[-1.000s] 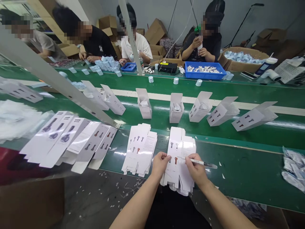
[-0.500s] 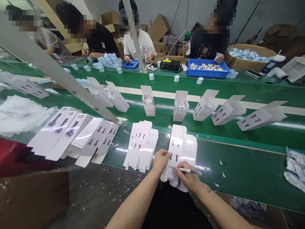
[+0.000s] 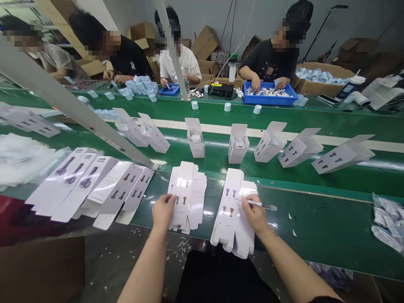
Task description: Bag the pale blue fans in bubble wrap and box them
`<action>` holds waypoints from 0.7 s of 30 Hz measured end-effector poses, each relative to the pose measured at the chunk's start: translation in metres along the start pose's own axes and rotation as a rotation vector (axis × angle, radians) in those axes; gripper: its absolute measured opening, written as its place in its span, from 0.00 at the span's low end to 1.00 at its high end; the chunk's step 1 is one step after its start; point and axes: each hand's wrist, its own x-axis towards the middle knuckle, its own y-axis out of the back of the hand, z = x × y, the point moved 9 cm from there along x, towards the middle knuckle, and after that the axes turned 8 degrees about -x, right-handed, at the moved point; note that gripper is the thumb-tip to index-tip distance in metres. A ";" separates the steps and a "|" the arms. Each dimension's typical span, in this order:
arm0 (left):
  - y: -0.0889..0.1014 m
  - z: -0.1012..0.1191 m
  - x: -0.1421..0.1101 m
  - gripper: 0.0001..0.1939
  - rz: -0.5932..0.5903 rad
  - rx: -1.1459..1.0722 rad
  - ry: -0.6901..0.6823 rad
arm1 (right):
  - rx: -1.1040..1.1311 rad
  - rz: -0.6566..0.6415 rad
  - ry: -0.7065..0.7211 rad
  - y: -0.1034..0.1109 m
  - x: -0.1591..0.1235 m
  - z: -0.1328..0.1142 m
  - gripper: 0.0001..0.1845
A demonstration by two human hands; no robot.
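Observation:
Two stacks of flattened white cartons lie side by side at the near edge of the green bench, printed with small pictures of gadgets. My left hand (image 3: 163,211) is at the left edge of the left stack (image 3: 195,202), its thumb and fingers closed on the top flat carton. My right hand (image 3: 255,213) grips a white pen (image 3: 261,205) with a clear cap end pointing right. That hand rests over the right stack (image 3: 225,229), with the pen's tip near its printed pictures.
Open upright boxes (image 3: 239,152) with bagged contents stand along the green belt. Folded cartons (image 3: 71,185) lie to the left, beneath a slanting metal post (image 3: 104,136). Plastic bags (image 3: 389,225) sit at right. Across the belt, several people work near a blue tray (image 3: 268,99).
My left hand has moved left from the right stack to the left stack, and a flat carton has gone with it. My right hand, still with the pen, has shifted slightly up and right.

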 end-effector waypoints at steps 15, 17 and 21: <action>-0.162 -0.032 -0.109 0.07 -0.475 -0.016 -0.024 | -0.004 -0.018 0.123 0.011 -0.027 -0.017 0.10; -0.159 -0.030 -0.107 0.07 -0.461 -0.004 -0.027 | -0.008 -0.135 0.182 -0.001 -0.046 -0.026 0.10; -0.155 -0.024 -0.107 0.07 -0.441 0.013 -0.018 | -0.028 -0.263 0.218 -0.022 -0.068 -0.029 0.10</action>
